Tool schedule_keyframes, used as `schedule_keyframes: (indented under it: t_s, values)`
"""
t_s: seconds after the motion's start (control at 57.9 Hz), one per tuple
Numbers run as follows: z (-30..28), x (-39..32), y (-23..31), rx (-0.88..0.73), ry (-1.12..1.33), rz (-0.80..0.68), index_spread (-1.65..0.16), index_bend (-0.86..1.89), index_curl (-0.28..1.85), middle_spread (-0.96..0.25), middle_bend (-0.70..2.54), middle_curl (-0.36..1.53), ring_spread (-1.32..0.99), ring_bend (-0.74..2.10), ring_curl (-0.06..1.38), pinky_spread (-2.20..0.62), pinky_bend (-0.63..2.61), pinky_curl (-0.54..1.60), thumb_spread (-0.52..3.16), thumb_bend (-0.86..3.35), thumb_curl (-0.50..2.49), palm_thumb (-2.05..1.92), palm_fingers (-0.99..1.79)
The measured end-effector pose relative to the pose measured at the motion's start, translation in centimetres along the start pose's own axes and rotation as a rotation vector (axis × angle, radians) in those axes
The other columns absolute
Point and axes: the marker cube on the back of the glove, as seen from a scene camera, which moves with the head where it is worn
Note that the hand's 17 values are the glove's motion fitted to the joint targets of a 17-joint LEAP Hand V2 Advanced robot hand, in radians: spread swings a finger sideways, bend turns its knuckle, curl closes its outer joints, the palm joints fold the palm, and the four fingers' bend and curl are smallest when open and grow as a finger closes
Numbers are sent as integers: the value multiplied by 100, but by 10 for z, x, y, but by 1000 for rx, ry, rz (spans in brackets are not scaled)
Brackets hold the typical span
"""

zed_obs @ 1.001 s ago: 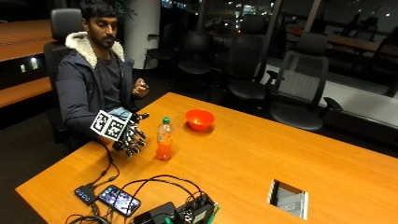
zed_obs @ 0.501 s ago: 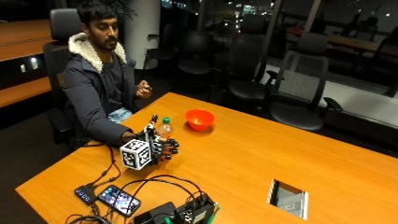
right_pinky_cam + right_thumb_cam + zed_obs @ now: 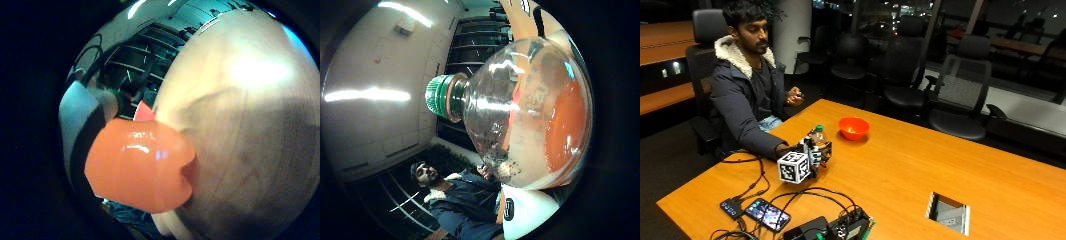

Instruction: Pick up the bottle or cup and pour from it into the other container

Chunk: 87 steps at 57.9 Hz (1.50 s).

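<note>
An orange-drink bottle (image 3: 818,136) with a green cap stands upright on the wooden table (image 3: 906,165) in front of the seated person. My gloved right hand (image 3: 814,152) is wrapped round its lower body. The bottle's clear shoulder and green cap (image 3: 438,96) fill the thumb side palm view. Its orange lower part (image 3: 137,170) sits close in the little finger side palm view, over the table top (image 3: 240,125). An orange bowl (image 3: 853,128) stands on the table a short way beyond the bottle. The person's bare left hand (image 3: 795,97) is raised near the chest.
Cables, a phone (image 3: 766,214) and black electronics (image 3: 840,230) lie at the table's near edge. A cable hatch (image 3: 949,213) is set into the table top to the right. Office chairs (image 3: 959,95) stand behind the table.
My hand has come up to the bottle from its side and closed round its lower body. The bottle still stands where it was beside the bowl.
</note>
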Motion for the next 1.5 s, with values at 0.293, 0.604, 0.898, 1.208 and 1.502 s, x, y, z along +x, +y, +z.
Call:
schedule_keyframes:
  t_s: [0.293,0.604,0.898,1.208,1.502]
  values:
    - [-1,-1,4,81,-43,2,-30,13,29,-23,37,42,-19,53,38,-1,48,31,66,-3,41,76,119]
    - [-5,-103,-3,100,4,-152,-30,13,30,-22,37,43,-21,53,39,-3,50,33,65,-4,41,80,120]
    - [30,-195,-2,77,147,-261,-30,13,31,-21,37,43,-21,54,40,-5,50,34,66,-4,41,80,120]
    - [149,-212,15,28,689,-201,-30,13,31,-21,38,44,-20,54,40,-5,50,34,67,-4,42,80,120]
    - [182,-226,-35,-68,1156,-202,-29,13,31,-21,37,44,-20,54,40,-5,50,35,67,-4,42,80,120]
